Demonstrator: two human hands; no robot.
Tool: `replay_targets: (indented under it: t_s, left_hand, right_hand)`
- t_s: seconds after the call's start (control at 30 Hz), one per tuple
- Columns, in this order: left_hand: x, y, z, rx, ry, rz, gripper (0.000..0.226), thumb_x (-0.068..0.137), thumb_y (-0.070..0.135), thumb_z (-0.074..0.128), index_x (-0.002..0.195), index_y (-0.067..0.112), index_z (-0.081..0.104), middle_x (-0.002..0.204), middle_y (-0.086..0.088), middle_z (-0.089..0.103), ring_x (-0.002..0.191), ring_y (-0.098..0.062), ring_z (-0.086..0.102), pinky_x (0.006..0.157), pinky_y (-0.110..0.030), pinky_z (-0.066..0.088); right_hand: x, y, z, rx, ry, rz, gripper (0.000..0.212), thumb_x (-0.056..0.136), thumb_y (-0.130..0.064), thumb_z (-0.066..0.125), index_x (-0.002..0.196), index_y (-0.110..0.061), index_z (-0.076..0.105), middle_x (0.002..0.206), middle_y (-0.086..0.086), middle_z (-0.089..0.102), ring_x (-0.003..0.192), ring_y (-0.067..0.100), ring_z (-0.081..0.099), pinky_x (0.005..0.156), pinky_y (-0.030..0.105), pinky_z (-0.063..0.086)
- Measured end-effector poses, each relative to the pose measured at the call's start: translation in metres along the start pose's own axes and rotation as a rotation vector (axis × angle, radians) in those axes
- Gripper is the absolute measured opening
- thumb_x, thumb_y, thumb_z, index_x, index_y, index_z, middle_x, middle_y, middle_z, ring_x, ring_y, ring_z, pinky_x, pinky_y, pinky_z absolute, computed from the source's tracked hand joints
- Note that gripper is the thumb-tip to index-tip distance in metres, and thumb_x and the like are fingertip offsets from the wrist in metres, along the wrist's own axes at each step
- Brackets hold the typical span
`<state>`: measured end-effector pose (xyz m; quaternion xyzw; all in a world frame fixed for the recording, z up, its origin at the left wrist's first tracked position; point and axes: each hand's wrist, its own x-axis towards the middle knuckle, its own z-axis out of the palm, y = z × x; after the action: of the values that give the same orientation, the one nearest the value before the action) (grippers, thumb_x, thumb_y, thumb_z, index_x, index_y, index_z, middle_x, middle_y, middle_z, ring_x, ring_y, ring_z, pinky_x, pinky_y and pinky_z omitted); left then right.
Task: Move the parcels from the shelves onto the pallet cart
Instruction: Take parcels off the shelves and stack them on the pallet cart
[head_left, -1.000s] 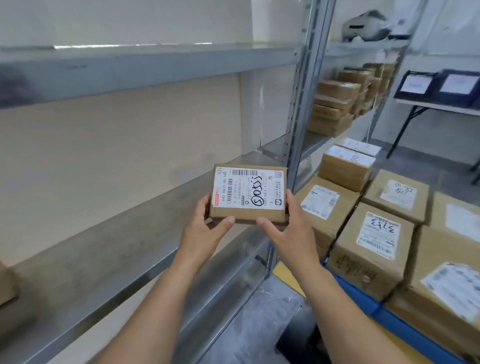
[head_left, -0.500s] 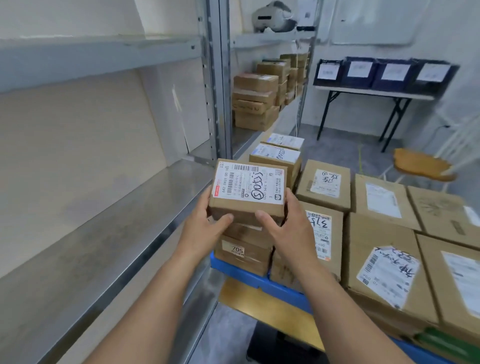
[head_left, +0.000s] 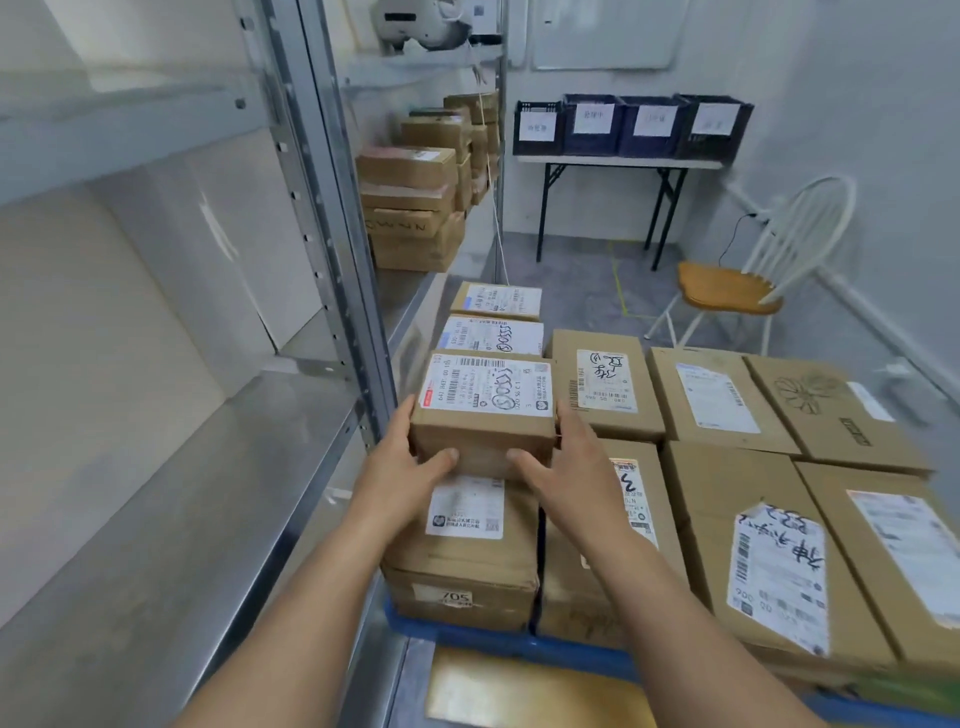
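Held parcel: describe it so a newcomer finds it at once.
Start at the blue pallet cart right of the metal shelving. At its near-left corner stands a stack of boxes. The held parcel is the small one on top, gripped between left hand and right hand.

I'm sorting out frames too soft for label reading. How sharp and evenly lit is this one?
Head view: the held parcel and both hands, left hand and right hand, are fairly sharp; the right-edge boxes smear; the shelf upright bows from wide-angle distortion; lighting is soft and even.
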<state>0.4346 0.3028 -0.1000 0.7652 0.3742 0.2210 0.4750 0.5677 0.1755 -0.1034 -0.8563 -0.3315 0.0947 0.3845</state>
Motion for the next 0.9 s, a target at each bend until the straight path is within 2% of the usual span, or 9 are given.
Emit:
replay_targets:
  t_s: [0.1, 0.2, 0.37, 0.47, 0.63, 0.77, 0.9]
  left_hand:
    - [0.009, -0.008, 0.001, 0.019, -0.034, -0.035, 0.064, 0.084, 0.019, 0.069, 0.138, 0.035, 0.037, 0.112, 0.020, 0.053, 0.109, -0.006, 0.051, 0.088, -0.022, 0.038]
    - [0.016, -0.016, 0.003, 0.088, -0.073, -0.070, 0.058, 0.083, 0.022, 0.070, 0.133, 0.031, 0.042, 0.115, 0.012, 0.056, 0.109, -0.010, 0.052, 0.090, -0.027, 0.040]
    - [0.024, -0.018, 0.004, 0.140, -0.093, -0.089, 0.056, 0.084, 0.020, 0.068, 0.133, 0.029, 0.043, 0.121, 0.005, 0.059, 0.116, -0.018, 0.053, 0.092, -0.029, 0.041]
    - [0.026, -0.018, 0.005, 0.154, -0.089, -0.085, 0.054, 0.085, 0.019, 0.067, 0.133, 0.028, 0.043, 0.121, 0.005, 0.058, 0.115, -0.018, 0.053, 0.089, -0.028, 0.039]
    - [0.026, -0.018, 0.008, 0.154, -0.073, -0.083, 0.053, 0.086, 0.018, 0.067, 0.132, 0.026, 0.042, 0.105, 0.013, 0.051, 0.099, -0.009, 0.048, 0.083, -0.024, 0.036]
    - [0.025, -0.018, 0.010, 0.151, -0.064, -0.094, 0.053, 0.085, 0.018, 0.067, 0.132, 0.027, 0.042, 0.113, 0.010, 0.055, 0.111, -0.016, 0.053, 0.084, -0.025, 0.037]
    - [0.023, -0.016, 0.010, 0.116, -0.065, -0.099, 0.054, 0.085, 0.016, 0.067, 0.132, 0.025, 0.042, 0.114, 0.008, 0.055, 0.100, -0.010, 0.048, 0.084, -0.025, 0.038]
  right_hand:
    - [0.005, 0.007, 0.006, -0.044, -0.069, 0.088, 0.066, 0.081, -0.038, 0.067, 0.139, -0.029, 0.038, 0.128, -0.003, 0.055, 0.117, 0.019, 0.052, 0.093, 0.036, 0.046]
    - [0.008, 0.010, 0.009, -0.115, -0.104, 0.130, 0.060, 0.079, -0.037, 0.066, 0.135, -0.030, 0.043, 0.126, -0.005, 0.059, 0.116, 0.020, 0.055, 0.094, 0.038, 0.046]
    - [0.014, 0.012, 0.012, -0.183, -0.118, 0.134, 0.066, 0.082, -0.034, 0.063, 0.142, -0.028, 0.037, 0.128, -0.003, 0.060, 0.118, 0.023, 0.053, 0.100, 0.042, 0.043]
    - [0.016, 0.011, 0.013, -0.204, -0.108, 0.123, 0.057, 0.083, -0.032, 0.063, 0.136, -0.028, 0.041, 0.124, -0.004, 0.061, 0.116, 0.023, 0.054, 0.100, 0.041, 0.042]
    - [0.016, 0.011, 0.014, -0.198, -0.087, 0.087, 0.046, 0.084, -0.028, 0.062, 0.126, -0.031, 0.046, 0.117, -0.005, 0.063, 0.112, 0.022, 0.055, 0.099, 0.042, 0.043]
    - [0.016, 0.011, 0.013, -0.222, -0.085, 0.071, 0.046, 0.084, -0.029, 0.063, 0.127, -0.030, 0.046, 0.118, -0.004, 0.063, 0.113, 0.023, 0.055, 0.098, 0.043, 0.043]
    - [0.016, 0.012, 0.011, -0.220, -0.105, 0.064, 0.044, 0.084, -0.027, 0.061, 0.125, -0.028, 0.045, 0.118, -0.003, 0.062, 0.114, 0.023, 0.055, 0.098, 0.043, 0.042]
